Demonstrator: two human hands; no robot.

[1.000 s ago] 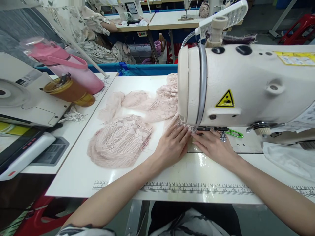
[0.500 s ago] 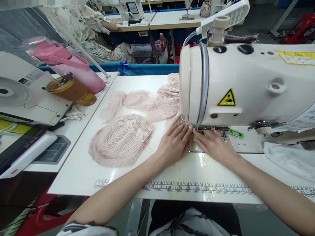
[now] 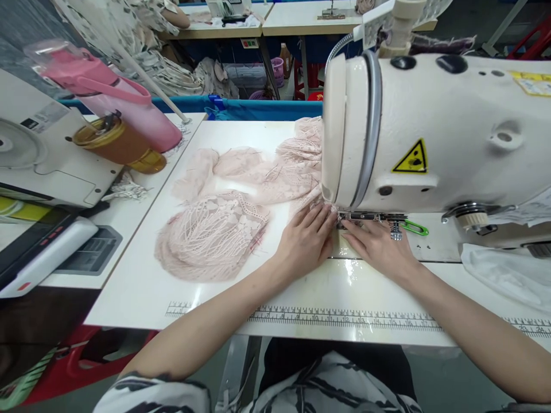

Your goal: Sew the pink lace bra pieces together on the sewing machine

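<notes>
Pale pink lace fabric (image 3: 299, 166) runs across the white table to the head of the sewing machine (image 3: 396, 137). My left hand (image 3: 307, 235) lies flat on the lace's edge beside the needle area, its fingers stretched out and slightly apart. Just right of it, my right hand (image 3: 381, 244) rests palm down on the machine bed, fingers spread, some tips hidden under the metal guide (image 3: 372, 216). The needle and the cloth beneath it are hidden by the machine head and my fingers. A rounded heap of lace (image 3: 210, 235) lies to the left.
At the left are a pink bottle (image 3: 124, 97), an amber cup (image 3: 120, 143) and a white machine (image 3: 47, 137). A green clip (image 3: 415, 228) and white cloth (image 3: 503, 272) lie right. A printed ruler (image 3: 344, 318) lines the front edge. Behind, a person's arm (image 3: 176, 17) shows.
The camera view has tilted and shifted, so the table and lace appear higher and the machine head larger and further right. Both hands stay at the needle area with little visible movement.
</notes>
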